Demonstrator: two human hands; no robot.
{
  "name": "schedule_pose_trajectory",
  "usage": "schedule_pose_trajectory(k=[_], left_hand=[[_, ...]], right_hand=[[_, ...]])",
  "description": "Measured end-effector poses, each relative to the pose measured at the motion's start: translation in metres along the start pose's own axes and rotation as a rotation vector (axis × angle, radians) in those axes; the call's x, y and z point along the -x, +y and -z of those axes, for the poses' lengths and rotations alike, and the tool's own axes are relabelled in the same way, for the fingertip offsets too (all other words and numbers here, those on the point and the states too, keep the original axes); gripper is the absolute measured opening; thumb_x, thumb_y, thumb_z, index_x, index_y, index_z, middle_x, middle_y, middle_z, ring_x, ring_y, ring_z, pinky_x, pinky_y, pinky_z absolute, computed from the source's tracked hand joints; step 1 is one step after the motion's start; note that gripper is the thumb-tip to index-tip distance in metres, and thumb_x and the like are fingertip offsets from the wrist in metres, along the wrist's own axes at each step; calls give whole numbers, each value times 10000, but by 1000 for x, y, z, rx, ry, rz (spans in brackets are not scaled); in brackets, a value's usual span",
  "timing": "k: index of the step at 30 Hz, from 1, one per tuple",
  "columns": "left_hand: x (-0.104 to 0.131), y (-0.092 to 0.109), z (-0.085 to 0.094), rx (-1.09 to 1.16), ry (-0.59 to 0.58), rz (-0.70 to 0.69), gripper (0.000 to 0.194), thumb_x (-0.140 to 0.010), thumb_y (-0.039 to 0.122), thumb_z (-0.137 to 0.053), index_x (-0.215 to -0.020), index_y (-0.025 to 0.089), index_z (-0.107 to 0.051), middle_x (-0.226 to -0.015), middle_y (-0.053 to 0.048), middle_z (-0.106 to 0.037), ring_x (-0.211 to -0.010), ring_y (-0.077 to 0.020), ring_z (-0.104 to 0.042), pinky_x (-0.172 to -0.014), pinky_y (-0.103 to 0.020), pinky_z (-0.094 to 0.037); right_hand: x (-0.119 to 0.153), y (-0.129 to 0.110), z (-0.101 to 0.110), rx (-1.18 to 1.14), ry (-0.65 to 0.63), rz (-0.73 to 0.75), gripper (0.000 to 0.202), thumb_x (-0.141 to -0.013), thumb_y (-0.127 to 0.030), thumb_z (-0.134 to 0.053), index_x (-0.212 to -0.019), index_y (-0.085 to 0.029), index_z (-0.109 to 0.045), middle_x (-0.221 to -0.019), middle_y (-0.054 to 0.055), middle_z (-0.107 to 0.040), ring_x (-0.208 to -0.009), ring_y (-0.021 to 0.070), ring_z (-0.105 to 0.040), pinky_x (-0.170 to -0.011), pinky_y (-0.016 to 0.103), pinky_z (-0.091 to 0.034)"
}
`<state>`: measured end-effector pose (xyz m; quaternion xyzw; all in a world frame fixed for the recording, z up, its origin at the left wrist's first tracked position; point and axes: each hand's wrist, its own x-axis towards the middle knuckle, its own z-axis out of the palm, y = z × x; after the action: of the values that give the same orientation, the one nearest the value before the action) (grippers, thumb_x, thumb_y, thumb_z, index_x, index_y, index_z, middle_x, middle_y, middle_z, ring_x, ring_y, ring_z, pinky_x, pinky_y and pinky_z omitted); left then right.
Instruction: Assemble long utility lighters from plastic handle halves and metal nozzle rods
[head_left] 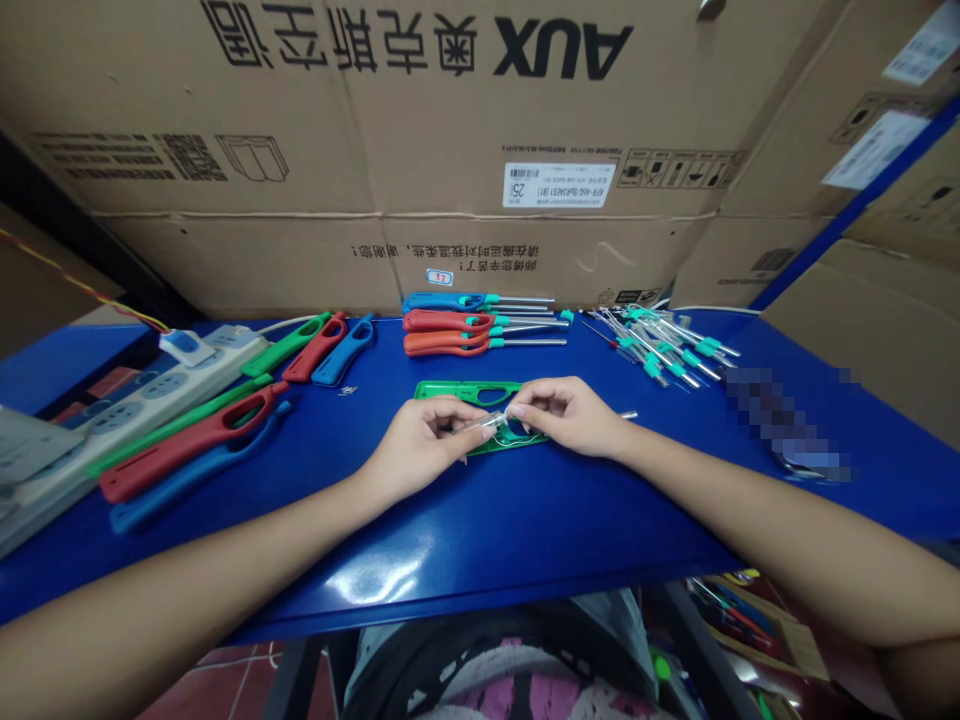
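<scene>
The fingers (480,428) of the left hand (420,440) are pressed together at their tips, pinching one end of a small clear plastic part with thin wire (496,422). The fingers (519,410) of the right hand (570,415) pinch its other end, so the two pinches nearly touch over the middle of the desk. Whether the part is one piece or two being joined is too small to tell.

Directly under both hands lies a flat green plastic lighter-handle shell (469,392), open side up, resting on the glossy blue desk (525,520). The clear part looks light and thin, and its wire probably bends easily, so it seems best held by the stiffer plastic body in a gentle fingertip pinch. The green shell looks stiff and light and likely slides on the smooth top; its long edges offer the surest hold.

At 12 o'clock from the hands lie assembled blue, red and orange long-nosed lighters with metal tubes (480,322). At 1 o'clock lies a loose heap of thin metal tubes with teal plastic collars (660,345). At 10 o'clock sit short green, red and blue handle shells (322,348), and at 9 o'clock longer green, red and blue shells (187,440) beside a white power strip (150,385). Large brown cardboard boxes (375,120) wall in the far edge.
</scene>
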<state>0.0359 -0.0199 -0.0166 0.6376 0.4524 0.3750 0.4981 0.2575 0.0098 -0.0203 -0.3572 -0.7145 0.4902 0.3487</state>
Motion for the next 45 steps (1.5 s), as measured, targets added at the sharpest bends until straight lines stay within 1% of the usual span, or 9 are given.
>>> schedule_pose_trajectory(k=[7, 12, 16, 18, 22, 29, 35, 40, 45], left_hand=[[1, 0, -3, -21, 30, 7, 302, -750, 406, -797, -893, 140, -784, -792, -62, -728, -615, -137, -606, -536, -240, -517], [1, -2, -5, -19, 50, 26, 321, -752, 411, -793, -900, 127, -777, -796, -70, -734, -632, -143, -615, -546, -242, -521], [0, -2, -4, -21, 24, 42, 335, -748, 412, -795, -913, 121, -772, -796, -71, -732, -637, -142, -617, -547, -240, -531], [0, -1, -3, -6, 1, 36, 337, -749, 417, -793, -919, 126, -770, -812, -69, -733, -653, -147, -626, -550, -243, -546], [0, -1, -2, -16, -2, -7, 317, -752, 399, -792, -918, 131, -759, -846, -68, -735, -678, -154, -643, -562, -249, -567], [-1, -6, -2, -46, 15, -41, 305, -752, 355, -796, -942, 119, -759, -900, -82, -732, -707, -163, -656, -598, -267, -585], [-1, -3, -2, 7, 11, 0, 307, -782, 362, -778, -969, 119, -767, -857, -73, -736, -662, -142, -630, -575, -255, -577], [-1, -4, -3, -38, 3, -26, 311, -797, 371, -765, -970, 113, -779, -869, -81, -731, -626, -129, -604, -536, -244, -550], [-4, -3, -2, -19, -10, -13, 341, -788, 389, -769, -989, 114, -784, -875, -86, -750, -635, -133, -614, -554, -247, -553]], right_hand=[[1, 0, -1, 1, 2, -37, 387, -786, -531, -735, -812, -145, -708, -674, 22, -654, -578, 106, -533, -541, 240, -438], [1, 2, -2, 5, -10, -40, 371, -795, -508, -729, -802, -137, -706, -657, 17, -644, -561, 99, -521, -537, 235, -422], [-1, 0, 2, 6, -41, -56, 381, -785, -518, -734, -795, -138, -710, -634, 8, -636, -547, 95, -514, -524, 231, -412], [-3, -4, 4, -19, -72, -81, 394, -766, -532, -749, -779, -141, -698, -614, -5, -626, -519, 81, -489, -501, 220, -393], [-6, -10, 7, -38, -122, -140, 418, -757, -549, -758, -707, -146, -657, -565, -34, -587, -443, 48, -400, -430, 202, -306], [-7, -7, 5, -26, -102, -155, 392, -745, -520, -780, -690, -151, -661, -581, -33, -600, -473, 51, -417, -463, 204, -330], [-6, -6, 2, -94, -24, -143, 375, -707, -497, -818, -724, -157, -660, -589, -31, -615, -484, 61, -446, -472, 207, -347], [-3, -3, -2, -57, 10, -97, 381, -723, -506, -807, -720, -155, -658, -610, -9, -633, -513, 78, -484, -504, 221, -383], [-3, -1, -3, -45, 17, -70, 397, -757, -527, -775, -703, -155, -649, -578, -17, -606, -467, 65, -440, -457, 218, -338]])
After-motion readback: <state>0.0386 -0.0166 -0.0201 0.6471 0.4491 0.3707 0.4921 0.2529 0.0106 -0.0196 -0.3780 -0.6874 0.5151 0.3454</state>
